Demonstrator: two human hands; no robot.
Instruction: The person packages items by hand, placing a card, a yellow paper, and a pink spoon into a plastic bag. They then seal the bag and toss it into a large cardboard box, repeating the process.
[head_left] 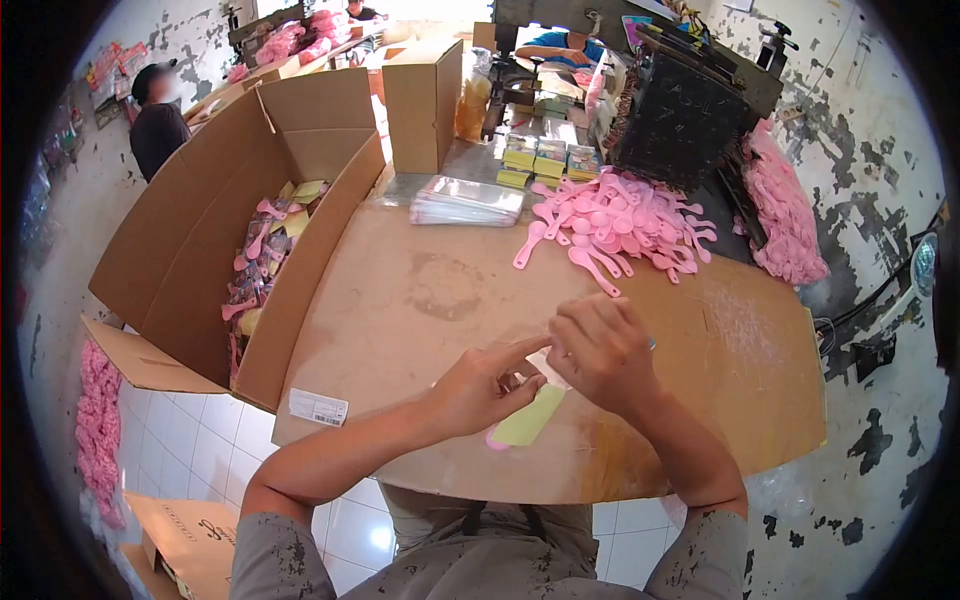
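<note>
Over the front middle of the cardboard-covered table (420, 330), my left hand (487, 388) is closed at the top of a small packet with a yellow-green card (532, 415). A rounded pink end (497, 440) shows at the packet's lower edge. My right hand (603, 350) is closed at the packet's upper end, touching my left fingertips; its fingers hide what they pinch. Beyond the hands lies a heap of pink spoons (620, 220). Clear plastic bags (466, 202) are stacked left of the heap, and bundled cards (548, 157) stand behind it.
A large open carton (310, 240) with filled packets stands at the left. A tall box (422, 110) and a black machine (680, 115) are at the back. Pink netting (783, 215) hangs at the right. One person (160, 120) is at the far left, others behind.
</note>
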